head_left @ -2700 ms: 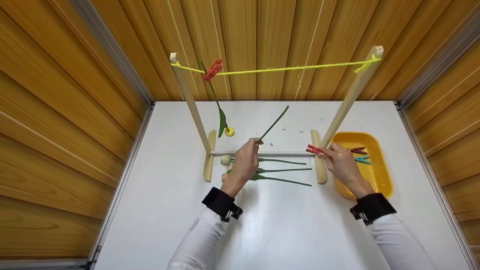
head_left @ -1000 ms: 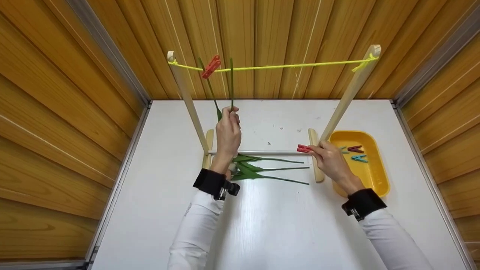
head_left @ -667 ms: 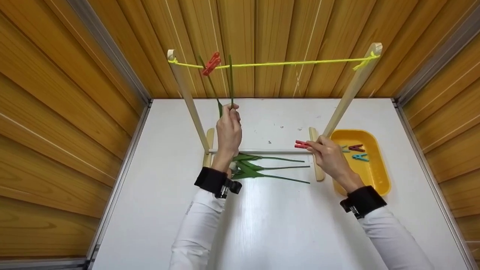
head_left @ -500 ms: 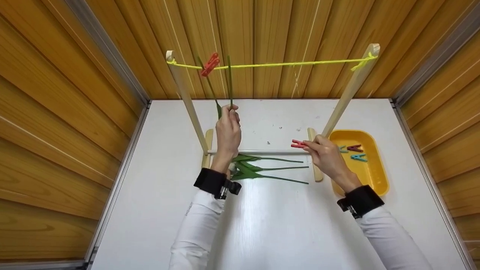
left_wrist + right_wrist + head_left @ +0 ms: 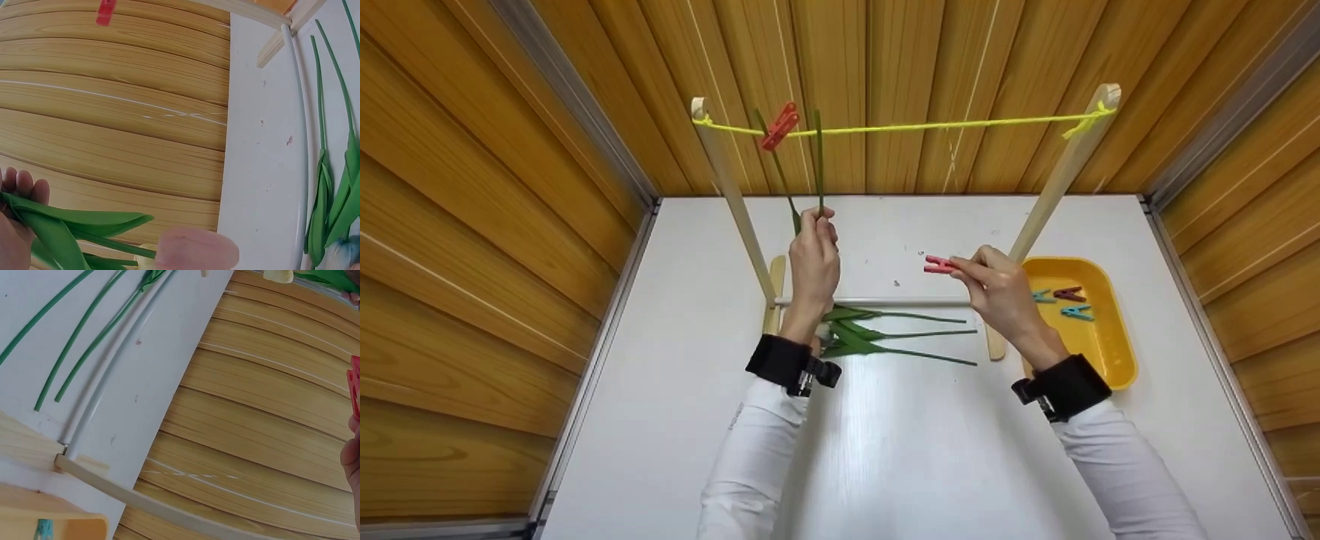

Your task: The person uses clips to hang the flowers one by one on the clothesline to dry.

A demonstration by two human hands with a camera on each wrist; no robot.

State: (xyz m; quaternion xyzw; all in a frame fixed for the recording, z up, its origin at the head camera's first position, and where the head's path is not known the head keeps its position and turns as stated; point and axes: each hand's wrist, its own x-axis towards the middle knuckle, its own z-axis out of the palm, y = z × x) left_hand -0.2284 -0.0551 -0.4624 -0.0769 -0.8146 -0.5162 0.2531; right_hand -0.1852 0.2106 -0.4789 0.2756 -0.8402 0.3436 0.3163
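Yellow cord (image 5: 900, 129) is stretching between 2 wooden posts (image 5: 739, 206) above a white table (image 5: 900, 450) as a person's left hand (image 5: 816, 262) is gripping a pink tulip (image 5: 197, 247), whose green stem (image 5: 819, 157) is rising nearly upright and crossing the cord in the head view; whether the stem and cord are touching cannot be told. The right hand (image 5: 1001, 289), well apart from the left, is pinching a red clothespin (image 5: 939, 265), its long axis lying roughly sideways and its forked end pointing left. From that pin, the crossing of stem and cord is lying up and to the left, with the left hand being the nearer of the 2. Just left of the stem, a hung clothespin (image 5: 780, 126) is clamping another stem (image 5: 783, 178) at the cord, crowding that side. Room is opening rightward, where the cord is running on to the right-hand post. Below, 3 tulips (image 5: 853, 343) are lying beside a white bar (image 5: 904, 301), while a yellow tray (image 5: 1099, 345) is holding 3 more clothespins (image 5: 1076, 311).
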